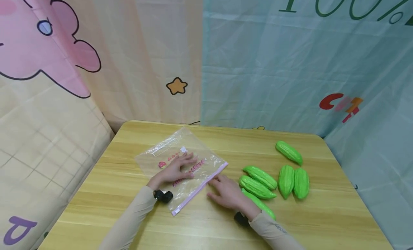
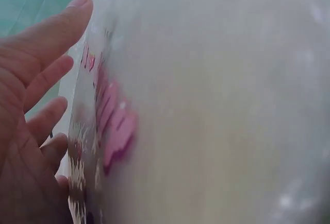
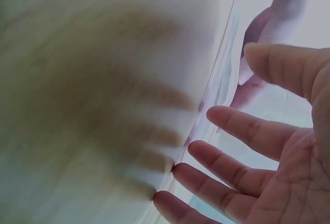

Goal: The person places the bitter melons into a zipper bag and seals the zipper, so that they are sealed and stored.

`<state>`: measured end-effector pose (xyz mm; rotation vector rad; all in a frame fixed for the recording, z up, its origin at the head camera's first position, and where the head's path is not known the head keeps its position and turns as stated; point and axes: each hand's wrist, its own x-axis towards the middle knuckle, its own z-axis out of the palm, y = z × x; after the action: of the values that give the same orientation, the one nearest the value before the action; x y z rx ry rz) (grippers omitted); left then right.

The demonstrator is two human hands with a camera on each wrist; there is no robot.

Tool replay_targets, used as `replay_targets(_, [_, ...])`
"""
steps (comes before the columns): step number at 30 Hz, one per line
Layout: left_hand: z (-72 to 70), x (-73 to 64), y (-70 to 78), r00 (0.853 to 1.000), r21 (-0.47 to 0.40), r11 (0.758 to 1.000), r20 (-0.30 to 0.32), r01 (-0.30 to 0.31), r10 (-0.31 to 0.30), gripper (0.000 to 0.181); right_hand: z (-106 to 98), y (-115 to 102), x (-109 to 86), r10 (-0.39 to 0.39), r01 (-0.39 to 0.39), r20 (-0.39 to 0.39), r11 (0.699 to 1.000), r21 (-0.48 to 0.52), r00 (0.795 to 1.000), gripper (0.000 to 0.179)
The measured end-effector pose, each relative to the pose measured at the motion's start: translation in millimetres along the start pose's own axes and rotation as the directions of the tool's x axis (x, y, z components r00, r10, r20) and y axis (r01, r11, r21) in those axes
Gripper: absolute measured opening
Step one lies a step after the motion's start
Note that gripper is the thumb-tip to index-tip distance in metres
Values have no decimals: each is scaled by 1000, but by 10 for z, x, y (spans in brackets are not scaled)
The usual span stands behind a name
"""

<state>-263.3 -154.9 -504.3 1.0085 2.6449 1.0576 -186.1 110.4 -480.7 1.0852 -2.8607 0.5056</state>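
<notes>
A clear plastic zip bag (image 1: 182,140) with pink print and a purple zip strip (image 1: 191,197) lies flat and slanted on the wooden table. My left hand (image 1: 175,169) rests on top of the bag, fingers spread across the print. In the left wrist view, the bag's film (image 2: 206,90) fills most of the picture beside the thumb and fingers. The right hand (image 1: 228,193) has its fingertips down at the outer side of the zip strip, fingers extended. The right wrist view shows that palm bare, its fingertips (image 3: 198,152) at the tabletop.
Several green bitter gourds lie to the right: a gourd (image 1: 258,205) partly behind the right hand, a gourd (image 1: 257,187) just above it, an upright pair with one gourd (image 1: 301,183), and a gourd (image 1: 289,153) farther back. Printed curtains (image 1: 258,63) hang behind the table (image 1: 135,139).
</notes>
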Motion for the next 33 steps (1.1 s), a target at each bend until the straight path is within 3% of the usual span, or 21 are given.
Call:
replay_targets(12, [-37, -11, 48, 1000, -1, 1000, 14, -10, 10, 55, 24, -9, 151, 58, -56, -138, 998, 16, 989, 24])
replay_targets(21, [-31, -22, 29, 1000, -4, 1000, 9, -23, 24, 53, 82, 23, 294, 131, -120, -148, 989, 83, 980, 16])
replay_targets(28, [-35, -9, 16, 1000, 0, 1000, 29, -4, 4, 53, 61, 36, 392, 227, -215, -126, 971, 105, 966, 22])
replay_targets(33, [-34, -8, 11, 999, -14, 1000, 37, -5, 5, 52, 38, 15, 434, 275, -271, -102, 961, 53, 956, 36])
